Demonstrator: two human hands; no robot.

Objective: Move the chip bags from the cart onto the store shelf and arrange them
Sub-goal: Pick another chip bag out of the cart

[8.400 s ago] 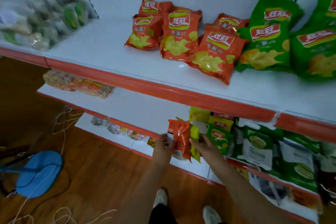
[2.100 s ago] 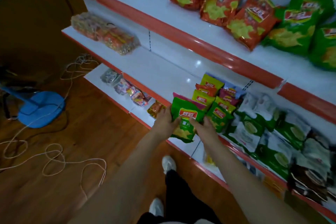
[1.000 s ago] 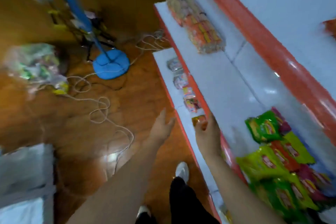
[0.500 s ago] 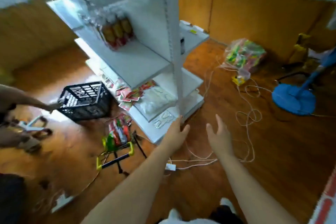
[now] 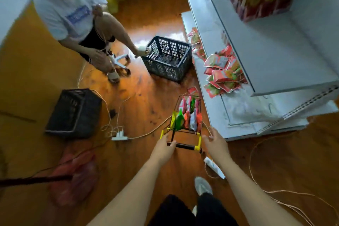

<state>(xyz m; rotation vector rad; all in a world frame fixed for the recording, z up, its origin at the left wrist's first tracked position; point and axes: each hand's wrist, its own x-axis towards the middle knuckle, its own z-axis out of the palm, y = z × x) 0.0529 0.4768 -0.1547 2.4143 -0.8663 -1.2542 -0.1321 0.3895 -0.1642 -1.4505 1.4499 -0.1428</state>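
A small wire cart [image 5: 197,134] with yellow corners and a black handle bar [image 5: 185,146] stands on the wooden floor just ahead of me. Several chip bags [image 5: 189,115], green, orange and red, stand upright in it. My left hand [image 5: 163,150] is closed around the left end of the handle bar. My right hand [image 5: 214,143] hovers by the handle's right end with its fingers spread, holding nothing. A white store shelf unit [image 5: 275,60] rises to the right of the cart.
Red snack packets [image 5: 222,73] lie on a low shelf. A black crate [image 5: 167,58] sits beyond the cart, another black crate [image 5: 73,113] at left. Another person [image 5: 73,14] is at upper left. A power strip [image 5: 120,136] and cords cross the floor.
I placed a green bag on the orange-edged shelf, let go, and turned away with empty hands. The cart is now directly in front, and my left hand has closed on its handle.
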